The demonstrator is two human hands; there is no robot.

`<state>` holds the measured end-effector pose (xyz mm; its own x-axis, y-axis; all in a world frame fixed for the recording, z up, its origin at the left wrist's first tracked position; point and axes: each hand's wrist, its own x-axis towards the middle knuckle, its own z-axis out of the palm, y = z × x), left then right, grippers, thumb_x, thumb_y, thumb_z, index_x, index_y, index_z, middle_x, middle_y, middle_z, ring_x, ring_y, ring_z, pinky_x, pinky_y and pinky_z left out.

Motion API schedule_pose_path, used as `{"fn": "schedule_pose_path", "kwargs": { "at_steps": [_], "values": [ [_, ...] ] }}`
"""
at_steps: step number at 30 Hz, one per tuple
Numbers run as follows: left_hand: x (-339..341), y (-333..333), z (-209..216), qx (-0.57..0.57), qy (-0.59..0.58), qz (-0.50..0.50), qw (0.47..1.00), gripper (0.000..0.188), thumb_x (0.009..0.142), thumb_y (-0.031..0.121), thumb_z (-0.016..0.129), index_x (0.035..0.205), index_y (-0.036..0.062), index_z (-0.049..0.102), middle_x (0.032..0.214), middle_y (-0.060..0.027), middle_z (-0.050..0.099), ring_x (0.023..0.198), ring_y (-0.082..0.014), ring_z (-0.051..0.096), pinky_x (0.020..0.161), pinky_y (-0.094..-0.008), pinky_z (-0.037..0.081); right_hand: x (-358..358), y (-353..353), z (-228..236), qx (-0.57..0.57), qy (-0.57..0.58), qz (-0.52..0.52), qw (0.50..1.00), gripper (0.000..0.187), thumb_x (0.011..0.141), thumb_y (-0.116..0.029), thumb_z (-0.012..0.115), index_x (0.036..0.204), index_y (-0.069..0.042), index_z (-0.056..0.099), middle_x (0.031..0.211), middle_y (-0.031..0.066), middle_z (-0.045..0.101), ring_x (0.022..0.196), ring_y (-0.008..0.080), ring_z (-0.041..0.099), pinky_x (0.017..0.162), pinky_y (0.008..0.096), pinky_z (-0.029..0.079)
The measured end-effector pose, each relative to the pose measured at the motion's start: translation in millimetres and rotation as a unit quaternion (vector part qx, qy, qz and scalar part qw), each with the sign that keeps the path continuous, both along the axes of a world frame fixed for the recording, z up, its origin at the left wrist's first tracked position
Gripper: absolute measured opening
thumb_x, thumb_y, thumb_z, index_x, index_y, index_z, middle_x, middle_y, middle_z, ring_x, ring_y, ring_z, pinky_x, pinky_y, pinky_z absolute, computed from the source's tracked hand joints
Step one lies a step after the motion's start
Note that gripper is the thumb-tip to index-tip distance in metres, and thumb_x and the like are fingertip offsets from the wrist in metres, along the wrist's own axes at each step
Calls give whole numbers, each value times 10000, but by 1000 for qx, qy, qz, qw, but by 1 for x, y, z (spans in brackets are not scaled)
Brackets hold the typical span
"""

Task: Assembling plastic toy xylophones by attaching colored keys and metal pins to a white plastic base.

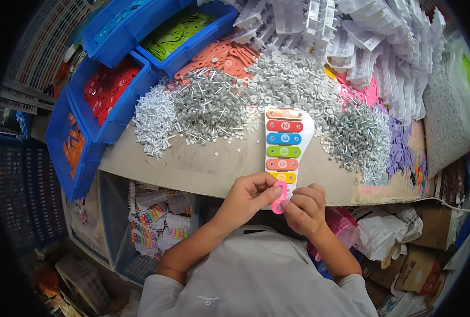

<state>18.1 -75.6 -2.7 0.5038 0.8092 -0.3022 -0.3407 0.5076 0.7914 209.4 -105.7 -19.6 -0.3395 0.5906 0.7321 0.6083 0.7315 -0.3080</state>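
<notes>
Over the near end of a white toy xylophone base (304,132), my left hand (251,196) pinches a pink xylophone bar (280,191) between thumb and fingers. My right hand (306,210) is closed, its fingertips at the lower right edge of that bar; whether they also hold a small pin is hidden. The base lies on the table, its narrow end toward me. Orange, red (284,126), blue (283,138), green (283,151), coral (282,164) and yellow (281,177) bars sit across it in a row.
Piles of metal pins (211,103), white washers (293,79) and white small parts (153,119) spread beyond the base. Blue bins (90,138) with coloured bars stand at left. White bases (346,42) are heaped at the back right, near purple bars (400,145).
</notes>
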Motion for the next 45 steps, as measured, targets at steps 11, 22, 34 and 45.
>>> {"fn": "schedule_pose_path", "kwargs": {
  "at_steps": [11, 22, 34, 45],
  "values": [
    [-11, -19, -13, -10, 97, 29, 995, 100, 1004, 93, 635, 956, 20, 585, 837, -33, 693, 694, -25, 573, 595, -179, 430, 46, -16, 0, -232, 226, -270, 907, 45, 956, 8, 589, 998, 25, 592, 903, 60, 577, 835, 138, 547, 795, 270, 455],
    [4, -21, -21, 132, 237, 114, 956, 84, 929, 47, 725, 880, -18, 704, 724, 65, 501, 630, -32, 405, 568, -212, 320, 37, -20, 8, -261, 143, -262, 918, 45, 896, 23, 659, 937, 8, 646, 872, 119, 617, 838, 259, 597, 782, 345, 485],
    [17, -8, -22, 445, 436, 88, 777, 268, 831, 81, 717, 707, 45, 482, 696, -112, 476, 681, -310, 486, 616, -431, 364, 42, -20, -2, -253, 129, -258, 923, 83, 870, 35, 674, 941, 1, 647, 881, 114, 613, 835, 251, 611, 765, 329, 482],
    [3, -3, -29, 453, 457, 34, 764, 319, 827, 135, 744, 695, 80, 459, 697, -67, 462, 693, -274, 456, 690, -406, 332, 235, -24, 13, -166, 9, -553, 816, 142, 949, -97, 648, 1046, 6, 658, 935, 126, 683, 843, 241, 658, 795, 349, 517]
  ]
}}
